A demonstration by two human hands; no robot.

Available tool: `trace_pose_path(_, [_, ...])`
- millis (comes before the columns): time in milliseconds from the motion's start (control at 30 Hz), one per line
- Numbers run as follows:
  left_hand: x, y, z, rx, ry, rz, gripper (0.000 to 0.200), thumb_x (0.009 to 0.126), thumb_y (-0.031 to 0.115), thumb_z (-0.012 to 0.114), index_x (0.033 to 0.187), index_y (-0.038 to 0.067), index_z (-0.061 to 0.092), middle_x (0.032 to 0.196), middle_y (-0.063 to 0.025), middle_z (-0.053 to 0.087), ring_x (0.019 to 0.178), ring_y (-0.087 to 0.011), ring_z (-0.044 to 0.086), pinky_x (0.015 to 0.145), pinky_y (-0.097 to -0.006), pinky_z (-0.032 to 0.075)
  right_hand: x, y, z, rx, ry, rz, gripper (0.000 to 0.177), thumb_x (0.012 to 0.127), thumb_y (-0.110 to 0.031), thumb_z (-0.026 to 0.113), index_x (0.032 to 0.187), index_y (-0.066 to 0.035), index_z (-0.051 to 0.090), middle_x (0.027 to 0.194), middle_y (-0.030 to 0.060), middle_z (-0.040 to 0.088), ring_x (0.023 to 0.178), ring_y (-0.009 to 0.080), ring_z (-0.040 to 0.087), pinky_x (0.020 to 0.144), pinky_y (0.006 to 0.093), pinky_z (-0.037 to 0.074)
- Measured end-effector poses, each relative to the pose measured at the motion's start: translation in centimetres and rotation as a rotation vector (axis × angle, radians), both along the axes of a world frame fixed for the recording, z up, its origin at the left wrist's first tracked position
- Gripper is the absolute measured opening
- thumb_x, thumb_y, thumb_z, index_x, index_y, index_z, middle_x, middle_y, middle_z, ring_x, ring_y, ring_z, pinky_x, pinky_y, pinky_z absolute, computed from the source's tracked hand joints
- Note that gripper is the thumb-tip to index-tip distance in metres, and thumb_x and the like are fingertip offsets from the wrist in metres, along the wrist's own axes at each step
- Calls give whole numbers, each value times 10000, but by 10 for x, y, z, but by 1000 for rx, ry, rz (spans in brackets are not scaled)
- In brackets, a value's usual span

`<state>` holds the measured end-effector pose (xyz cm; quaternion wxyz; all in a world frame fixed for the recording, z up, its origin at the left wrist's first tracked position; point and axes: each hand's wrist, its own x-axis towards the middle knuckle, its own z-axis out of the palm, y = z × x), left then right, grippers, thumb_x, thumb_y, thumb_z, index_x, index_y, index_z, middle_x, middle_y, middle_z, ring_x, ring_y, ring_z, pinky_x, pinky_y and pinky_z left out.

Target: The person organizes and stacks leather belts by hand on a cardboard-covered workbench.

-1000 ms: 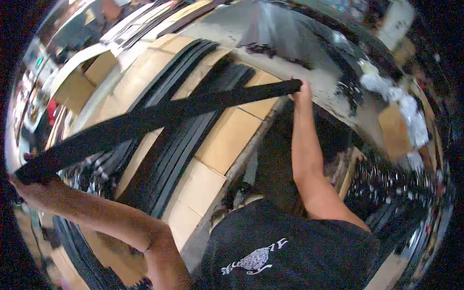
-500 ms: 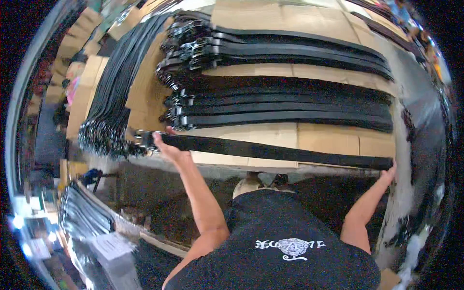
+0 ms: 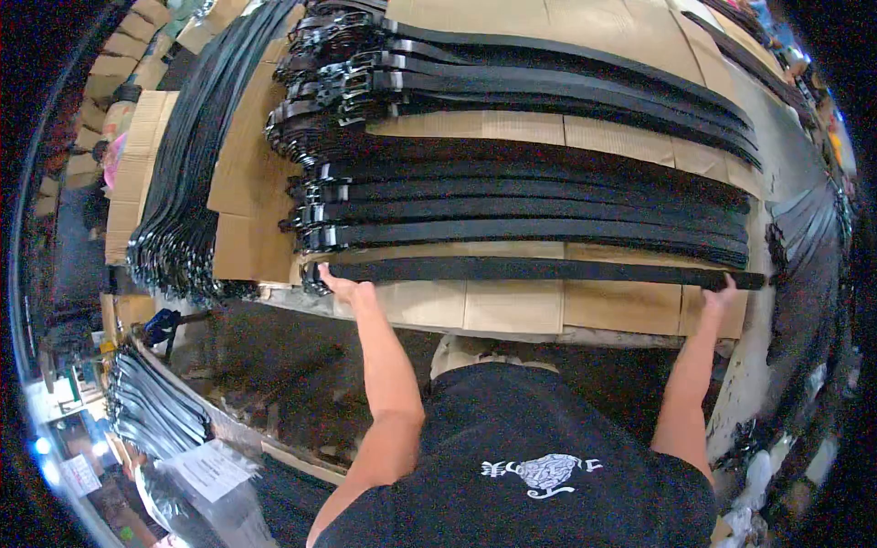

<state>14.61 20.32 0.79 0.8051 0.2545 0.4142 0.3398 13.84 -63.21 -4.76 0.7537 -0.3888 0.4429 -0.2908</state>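
Note:
A black belt [image 3: 521, 269] is stretched across the cardboard near the table's front edge, its buckle end to the left. My left hand [image 3: 343, 285] grips it just beside the buckle. Close to the plain tip, my right hand [image 3: 719, 294] is closed around the strap, and a short end sticks out past it. Just beyond lies a row of stacked black belts [image 3: 530, 227], buckles all to the left, nearly parallel to the held one. A further group of belts [image 3: 566, 89] lies behind that row.
Many belts hang together in a long bundle [image 3: 187, 164] at the left, buckles toward me. Cardboard [image 3: 512, 308] covers the table. Dark straps [image 3: 808, 237] lie off its right side. More belts [image 3: 155, 406] and a plastic-wrapped pack with a paper label [image 3: 210, 468] are at lower left.
Both hands have moved the belt away from me, up against the front row. It is now straighter and parallel to the stacks. My right hand has slid or shifted slightly inward from the tip.

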Motion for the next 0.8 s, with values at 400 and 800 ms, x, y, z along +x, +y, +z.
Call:
trace_pose_path(400, [23, 31, -13, 208, 346, 71, 532, 709, 476, 504, 1042, 64, 552, 1051, -101, 564, 890, -274, 548, 816, -457, 438, 34, -27, -68, 75, 103, 226, 291, 720, -146, 521, 979, -27, 579, 937, 115, 613, 855, 296, 577, 862, 447, 447])
trace_pose_path(800, [49, 60, -35, 112, 627, 477, 479, 692, 350, 631, 1005, -1, 539, 984, -119, 563, 833, -272, 556, 720, -407, 497, 51, 64, 29, -116, 679, -66, 583, 694, -208, 592, 1174, 99, 465, 1096, 180, 570, 958, 246, 577, 782, 393, 481])
